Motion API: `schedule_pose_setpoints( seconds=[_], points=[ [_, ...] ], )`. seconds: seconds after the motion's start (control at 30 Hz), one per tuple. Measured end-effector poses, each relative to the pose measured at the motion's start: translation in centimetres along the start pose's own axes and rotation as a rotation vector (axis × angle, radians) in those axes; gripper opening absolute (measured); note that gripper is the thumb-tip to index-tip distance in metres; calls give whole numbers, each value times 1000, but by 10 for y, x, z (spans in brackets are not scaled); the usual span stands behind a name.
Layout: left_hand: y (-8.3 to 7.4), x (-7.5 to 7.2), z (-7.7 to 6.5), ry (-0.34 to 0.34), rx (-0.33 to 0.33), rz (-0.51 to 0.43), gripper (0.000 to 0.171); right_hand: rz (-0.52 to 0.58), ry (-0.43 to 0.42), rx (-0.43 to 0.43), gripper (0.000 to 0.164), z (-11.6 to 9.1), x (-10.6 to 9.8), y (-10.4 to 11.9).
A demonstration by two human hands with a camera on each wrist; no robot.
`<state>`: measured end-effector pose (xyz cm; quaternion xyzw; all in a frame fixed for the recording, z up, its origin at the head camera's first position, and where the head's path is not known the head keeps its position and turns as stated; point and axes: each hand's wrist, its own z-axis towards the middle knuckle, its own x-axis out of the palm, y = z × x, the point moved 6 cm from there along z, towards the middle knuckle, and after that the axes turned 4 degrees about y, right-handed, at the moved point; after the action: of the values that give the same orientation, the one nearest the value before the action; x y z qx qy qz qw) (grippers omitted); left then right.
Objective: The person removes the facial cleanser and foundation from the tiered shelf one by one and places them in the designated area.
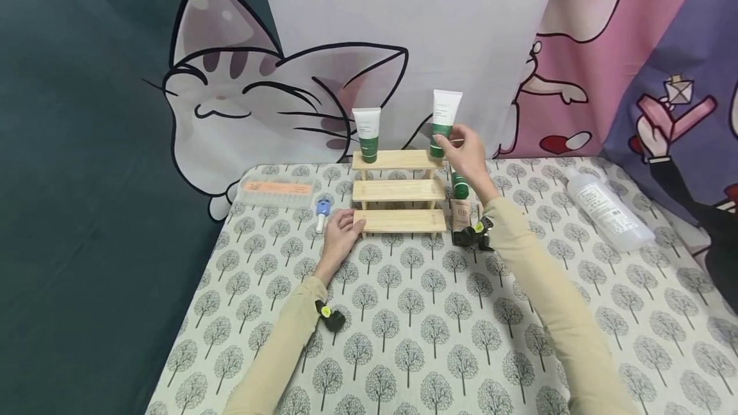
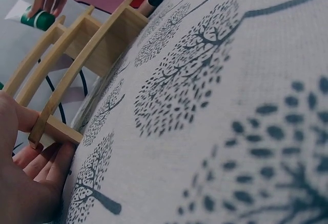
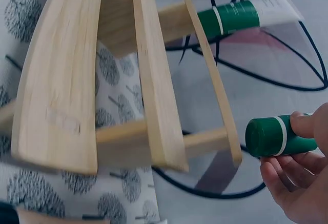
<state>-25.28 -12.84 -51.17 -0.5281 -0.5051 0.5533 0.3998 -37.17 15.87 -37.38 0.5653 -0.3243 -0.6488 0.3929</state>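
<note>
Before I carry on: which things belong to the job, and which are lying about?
Likely the job:
wooden stand, held by the left hand
held tube in the right hand
standing tube on top
green tube beside the stand

Apparently lying about:
labelled bottle
orange-labelled case
blue-white item
beige tube

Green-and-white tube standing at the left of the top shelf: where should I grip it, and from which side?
Probably pinch the tube across its green lower part, left and right, coming from the front. It stands cap down on the top shelf, narrower and rounder there, while its white upper end flattens out wide; the backdrop hangs behind it.
</note>
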Motion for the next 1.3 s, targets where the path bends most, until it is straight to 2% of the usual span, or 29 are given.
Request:
schedule_pose_setpoints(
  seconds=[0.33,0.67,1.0,1.3],
  points=[
    [-3,-1,-3,-8,54,-3,42,-64,-57,48,46,-3,-28,-28],
    [-2,-1,0,9,13,-9,44,-109,-53,135,49,-7,-50,-65],
    [0,0,-1,-1,7,-8,43,-142,15,245,60,-15,-60,-93],
    [1,0,1,-1,8,-2,43,-189,88,309,59,-19,-59,-116]
  ],
)
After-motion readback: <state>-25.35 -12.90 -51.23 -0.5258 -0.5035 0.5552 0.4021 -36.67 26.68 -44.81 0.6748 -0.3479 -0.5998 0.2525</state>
